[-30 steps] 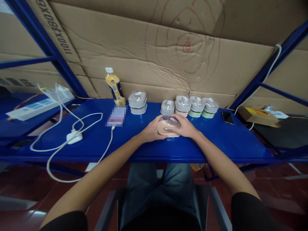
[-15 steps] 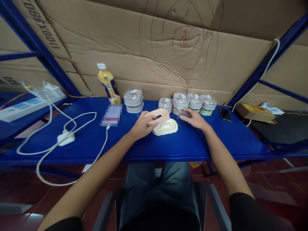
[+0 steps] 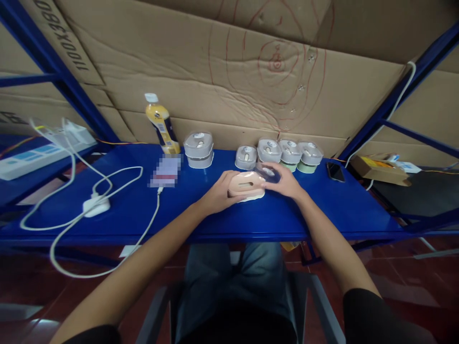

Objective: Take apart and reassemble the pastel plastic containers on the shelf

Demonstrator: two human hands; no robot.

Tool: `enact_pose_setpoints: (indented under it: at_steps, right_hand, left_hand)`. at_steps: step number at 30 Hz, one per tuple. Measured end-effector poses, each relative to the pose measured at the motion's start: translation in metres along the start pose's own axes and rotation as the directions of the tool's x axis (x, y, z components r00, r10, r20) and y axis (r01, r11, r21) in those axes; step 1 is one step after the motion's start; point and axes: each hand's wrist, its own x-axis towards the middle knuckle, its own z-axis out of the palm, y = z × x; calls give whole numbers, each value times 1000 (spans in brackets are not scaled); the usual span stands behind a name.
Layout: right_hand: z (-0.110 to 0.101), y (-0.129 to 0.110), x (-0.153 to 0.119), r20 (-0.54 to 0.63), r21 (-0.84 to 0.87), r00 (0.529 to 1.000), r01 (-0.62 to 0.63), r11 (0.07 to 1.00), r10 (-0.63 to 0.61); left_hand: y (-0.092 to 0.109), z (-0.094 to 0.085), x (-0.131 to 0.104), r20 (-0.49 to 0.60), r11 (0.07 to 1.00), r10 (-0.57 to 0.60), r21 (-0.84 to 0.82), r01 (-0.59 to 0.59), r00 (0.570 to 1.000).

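My left hand (image 3: 219,195) grips the left side of a pale pink oval piece (image 3: 245,184) with a slot in its top. The pink piece lies over a cream base (image 3: 255,196), whose front edge shows beneath it. My right hand (image 3: 283,180) holds a clear lid (image 3: 268,173) with curved fingers, just behind and right of the pink piece. The right thumb reaches the pink piece's right edge. Behind my hands stand a small grey clear-lidded container (image 3: 245,157) and a taller one (image 3: 269,151), partly hidden by the right fingers.
Two green-based containers (image 3: 310,156) (image 3: 290,153) stand at the back right, near a phone (image 3: 336,171). A stacked grey container (image 3: 199,150) and a yellow bottle (image 3: 163,125) are back left. White cables with an adapter (image 3: 96,205) lie left. An open cardboard box (image 3: 382,171) sits right.
The pink piece has moved right and down, from tilted in my left hand to lying over the cream base. My right hand has moved left with the clear lid, close to the pink piece.
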Motion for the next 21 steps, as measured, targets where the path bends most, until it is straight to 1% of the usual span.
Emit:
enact_pose_setpoints:
  at_steps: [1,3,6,8,11,17,21]
  right_hand:
    - [5,-5,1,23,-12,999,45,999,-45]
    - [13,-14,3,69,-51,993,94,994,-91]
    - [24,-21,6,109,-105,988,119,987,-107]
    - [28,-22,8,136,-121,984,134,983,-118]
    - [31,-24,10,184,-144,974,158,977,-131]
    - [28,-30,18,249,-178,955,209,961,-162]
    - [28,-28,21,283,-189,945,221,957,-162]
  left_hand:
    - [0,4,0,3,1000,2,-21,-2,1000]
    - [0,10,2,-9,998,-31,-56,31,999]
    - [0,14,5,-25,988,-122,-98,119,992]
    - [1,14,6,-9,978,-173,-122,171,985]
    - [3,13,8,23,965,-215,-151,216,976]
    - [4,12,10,20,966,-215,-142,215,976]
    - [3,14,9,2,975,-198,-105,197,980]
